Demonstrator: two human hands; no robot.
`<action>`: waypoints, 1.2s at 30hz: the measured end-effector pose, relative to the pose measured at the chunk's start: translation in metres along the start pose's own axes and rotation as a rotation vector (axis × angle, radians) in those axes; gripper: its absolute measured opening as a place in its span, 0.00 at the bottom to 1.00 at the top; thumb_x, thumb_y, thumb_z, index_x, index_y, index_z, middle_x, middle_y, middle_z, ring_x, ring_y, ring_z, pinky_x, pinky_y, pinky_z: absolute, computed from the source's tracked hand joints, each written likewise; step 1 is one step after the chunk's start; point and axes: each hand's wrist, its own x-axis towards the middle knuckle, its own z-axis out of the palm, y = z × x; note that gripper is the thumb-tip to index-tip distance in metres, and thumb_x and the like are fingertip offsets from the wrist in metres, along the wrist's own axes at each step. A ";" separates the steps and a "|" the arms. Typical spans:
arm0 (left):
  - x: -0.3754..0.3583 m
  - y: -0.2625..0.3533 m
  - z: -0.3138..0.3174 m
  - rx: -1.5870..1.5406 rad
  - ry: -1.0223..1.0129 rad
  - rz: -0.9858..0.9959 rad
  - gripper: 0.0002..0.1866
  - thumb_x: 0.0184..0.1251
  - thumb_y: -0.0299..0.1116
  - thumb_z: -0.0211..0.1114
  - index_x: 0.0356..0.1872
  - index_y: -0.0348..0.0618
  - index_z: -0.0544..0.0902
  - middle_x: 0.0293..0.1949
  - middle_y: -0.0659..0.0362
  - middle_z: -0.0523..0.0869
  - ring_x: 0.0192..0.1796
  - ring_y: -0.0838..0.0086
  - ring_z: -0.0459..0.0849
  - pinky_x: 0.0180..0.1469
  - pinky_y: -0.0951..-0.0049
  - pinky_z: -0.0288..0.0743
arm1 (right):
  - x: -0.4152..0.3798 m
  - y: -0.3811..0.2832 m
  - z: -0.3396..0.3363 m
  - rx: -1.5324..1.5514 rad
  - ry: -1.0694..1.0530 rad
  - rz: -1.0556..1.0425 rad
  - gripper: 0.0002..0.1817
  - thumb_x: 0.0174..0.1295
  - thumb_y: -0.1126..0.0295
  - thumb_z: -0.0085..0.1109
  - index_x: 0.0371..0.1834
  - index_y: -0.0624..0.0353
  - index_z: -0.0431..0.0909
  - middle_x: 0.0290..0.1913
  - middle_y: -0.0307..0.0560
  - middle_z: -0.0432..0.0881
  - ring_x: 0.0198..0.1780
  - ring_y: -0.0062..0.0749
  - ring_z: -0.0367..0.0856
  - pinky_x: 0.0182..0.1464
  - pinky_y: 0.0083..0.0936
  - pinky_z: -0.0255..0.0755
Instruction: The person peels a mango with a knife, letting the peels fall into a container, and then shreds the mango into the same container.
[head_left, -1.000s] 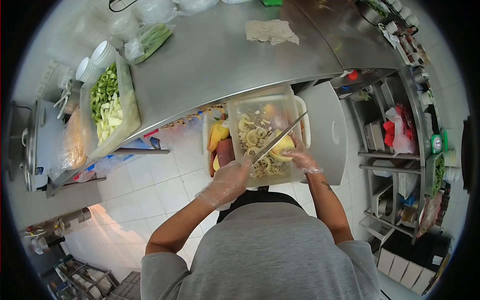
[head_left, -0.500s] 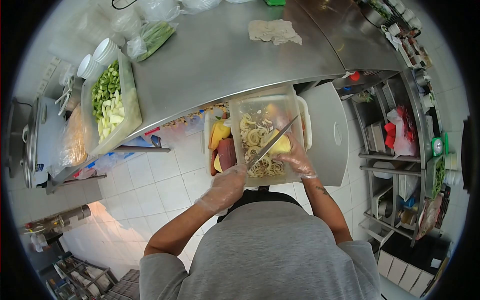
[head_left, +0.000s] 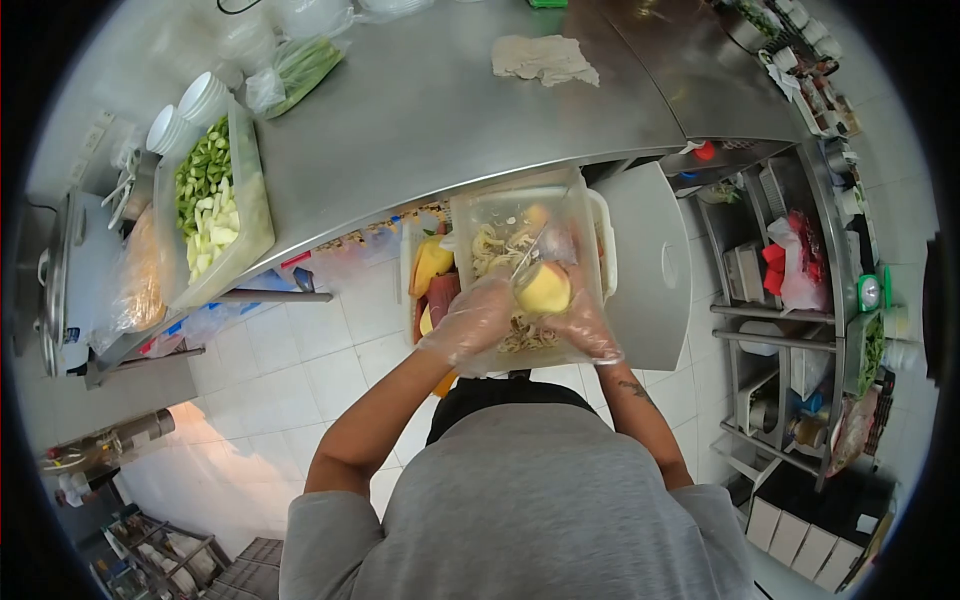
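Note:
My left hand (head_left: 478, 318), in a clear plastic glove, is closed at the left side of the clear tub (head_left: 465, 205); the knife (head_left: 527, 255) runs up from it, its handle hidden. My gloved right hand (head_left: 583, 318) grips a yellow-fleshed round piece of food (head_left: 545, 288) over the tub, cut face up. Pale curled slices (head_left: 492, 248) lie in the tub below. Just left, another container holds a yellow pepper (head_left: 431, 264) and a dark red vegetable (head_left: 441, 295).
A tray of chopped green and pale vegetables (head_left: 262, 215) stands on the steel counter (head_left: 400, 110), at left. Bagged greens (head_left: 303, 76) and a crumpled cloth (head_left: 545, 60) lie farther back. Shelving (head_left: 775, 325) is at right, a white board (head_left: 645, 270) beside the tub.
My left hand has moved right and up, closer to my right hand. The knife now sits behind the yellow piece, which has turned its cut face up and moved slightly left.

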 end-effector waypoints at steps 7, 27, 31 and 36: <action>-0.017 -0.014 0.016 -0.219 -0.012 0.041 0.22 0.66 0.28 0.53 0.58 0.28 0.65 0.41 0.36 0.79 0.47 0.41 0.78 0.49 0.53 0.72 | -0.008 0.026 -0.020 1.172 0.079 0.379 0.41 0.53 0.73 0.69 0.70 0.62 0.58 0.64 0.48 0.68 0.66 0.38 0.67 0.70 0.34 0.60; -0.060 0.008 -0.029 0.118 0.018 0.113 0.14 0.67 0.25 0.51 0.52 0.33 0.70 0.42 0.40 0.81 0.47 0.44 0.80 0.48 0.52 0.73 | 0.005 -0.014 -0.017 0.273 -0.130 0.129 0.49 0.38 0.68 0.81 0.66 0.65 0.63 0.59 0.48 0.73 0.60 0.33 0.72 0.63 0.29 0.67; -0.072 0.020 -0.039 0.187 0.000 0.114 0.12 0.66 0.24 0.51 0.49 0.35 0.71 0.40 0.41 0.81 0.44 0.47 0.81 0.45 0.52 0.74 | 0.004 -0.038 -0.022 0.080 -0.064 0.143 0.51 0.36 0.66 0.82 0.66 0.65 0.63 0.59 0.49 0.73 0.61 0.35 0.71 0.65 0.30 0.66; -0.079 0.021 -0.040 0.263 -0.009 0.147 0.13 0.62 0.21 0.53 0.48 0.36 0.71 0.37 0.44 0.82 0.41 0.49 0.82 0.42 0.55 0.75 | 0.008 -0.027 -0.020 0.171 -0.118 0.136 0.49 0.38 0.67 0.81 0.66 0.65 0.64 0.59 0.50 0.73 0.61 0.36 0.71 0.65 0.31 0.65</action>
